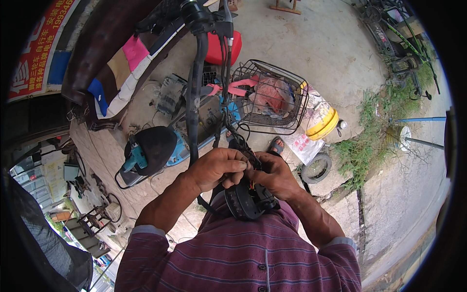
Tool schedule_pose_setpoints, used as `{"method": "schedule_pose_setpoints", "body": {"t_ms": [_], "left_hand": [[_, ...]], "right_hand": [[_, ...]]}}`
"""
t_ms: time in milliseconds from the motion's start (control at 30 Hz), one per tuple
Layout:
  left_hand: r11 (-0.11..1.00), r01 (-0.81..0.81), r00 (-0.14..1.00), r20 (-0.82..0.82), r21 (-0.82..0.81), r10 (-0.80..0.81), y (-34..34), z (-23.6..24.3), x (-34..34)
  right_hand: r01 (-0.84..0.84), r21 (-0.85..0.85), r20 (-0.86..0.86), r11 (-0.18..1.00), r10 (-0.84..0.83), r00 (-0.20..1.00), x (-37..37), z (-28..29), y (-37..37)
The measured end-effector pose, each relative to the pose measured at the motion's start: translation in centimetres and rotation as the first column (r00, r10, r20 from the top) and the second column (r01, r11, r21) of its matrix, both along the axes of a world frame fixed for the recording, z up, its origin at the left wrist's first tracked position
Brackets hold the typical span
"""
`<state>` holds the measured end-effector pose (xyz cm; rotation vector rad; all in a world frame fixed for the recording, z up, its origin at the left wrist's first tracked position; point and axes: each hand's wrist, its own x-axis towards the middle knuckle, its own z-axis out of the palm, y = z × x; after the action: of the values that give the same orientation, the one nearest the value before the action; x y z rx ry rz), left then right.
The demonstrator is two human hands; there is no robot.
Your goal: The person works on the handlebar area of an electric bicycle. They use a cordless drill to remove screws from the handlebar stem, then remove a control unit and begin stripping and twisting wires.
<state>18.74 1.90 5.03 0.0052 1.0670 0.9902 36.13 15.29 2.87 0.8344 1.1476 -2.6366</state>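
Observation:
My left hand [219, 168] and my right hand [272, 175] meet at a bundle of dark cables over a black housing [238, 202] against my striped shirt, with some orange wire showing between them. The fingers of both are curled and pinched close together; what exactly each holds is hidden. A black handlebar [197, 82] with cables runs up from beside my hands. Beyond them is a wire basket [258, 131] holding pink and red cloth or plastic.
Left, a teal power tool [136, 158] lies on a black seat [160, 148]; a padded cover [78, 73] stands behind. Ahead is a red box [224, 48]. Right are a yellow bucket [318, 129], a tyre [309, 173], weeds and bicycle frames [394, 44].

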Motion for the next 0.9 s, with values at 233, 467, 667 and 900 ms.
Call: {"method": "schedule_pose_setpoints", "body": {"t_ms": [233,467,667,900], "left_hand": [[0.999,0.036,0.979,-0.203,0.032,-0.029,-0.2,1.0,0.8],[1.0,0.014,0.923,-0.384,0.025,-0.003,-0.4,1.8,1.9],[0.991,0.131,0.765,-0.636,-0.003,-0.103,-0.6,2.6,2.2],[0.99,0.138,0.609,-0.789,0.008,-0.079,-1.0,2.6,3.0]], "right_hand": [[-0.021,0.055,-0.094,0.998,0.027,0.995,0.2,-0.1,0.0],[-0.034,0.05,-0.143,0.998,0.041,0.989,0.1,-0.2,-0.1],[-0.054,0.011,-0.144,0.998,0.055,0.988,-0.1,0.0,-0.2],[-0.043,0.012,-0.145,0.999,0.044,0.988,0.1,-0.1,-0.6]]}}
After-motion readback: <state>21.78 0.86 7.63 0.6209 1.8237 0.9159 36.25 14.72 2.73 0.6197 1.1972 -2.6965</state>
